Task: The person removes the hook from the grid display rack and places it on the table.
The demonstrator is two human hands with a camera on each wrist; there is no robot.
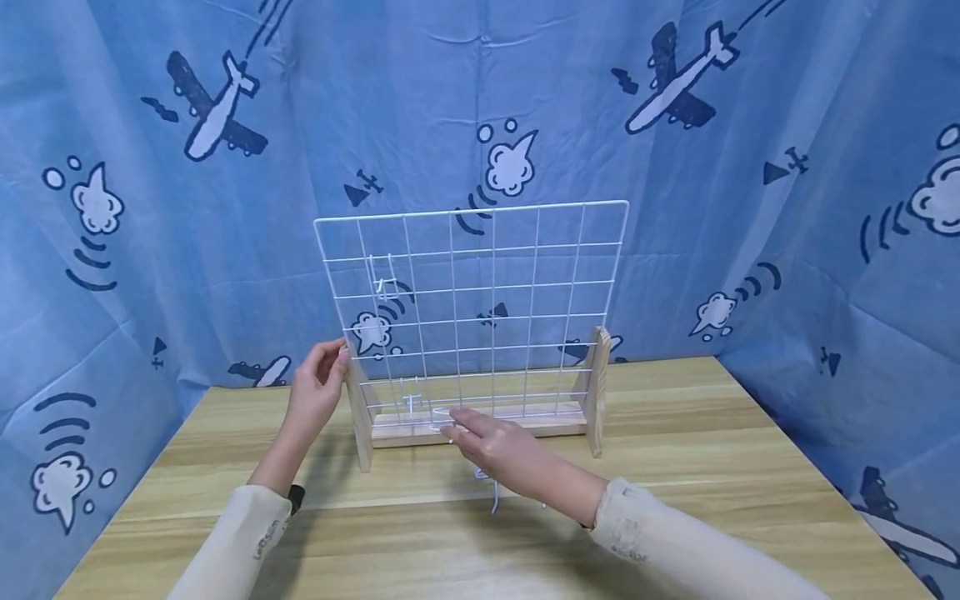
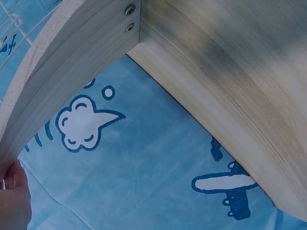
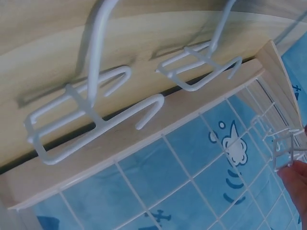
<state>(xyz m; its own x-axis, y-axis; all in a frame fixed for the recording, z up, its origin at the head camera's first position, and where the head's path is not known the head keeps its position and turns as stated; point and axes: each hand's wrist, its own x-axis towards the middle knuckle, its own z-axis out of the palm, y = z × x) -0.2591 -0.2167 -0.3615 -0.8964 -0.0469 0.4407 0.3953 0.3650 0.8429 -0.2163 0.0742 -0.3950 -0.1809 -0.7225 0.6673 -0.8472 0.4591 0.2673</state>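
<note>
A white wire grid panel (image 1: 472, 292) stands in a wooden stand (image 1: 480, 425). My left hand (image 1: 318, 383) pinches the top of the stand's left side support (image 1: 360, 417); in the left wrist view its fingers (image 2: 18, 179) are at the wood's edge. With my right hand (image 1: 498, 446) I hold a white wire hook (image 3: 283, 151) by its end, close in front of the grid's lower bars. One similar hook (image 1: 384, 285) hangs on the grid's upper left, and another (image 1: 412, 402) hangs lower down on the left.
Two more white wire hooks, a nearer one (image 3: 93, 112) and a farther one (image 3: 201, 64), lie on the wooden table (image 1: 375, 542) in front of the stand, partly behind my right hand in the head view. A blue curtain (image 1: 480, 100) with printed planes surrounds the table's back and sides.
</note>
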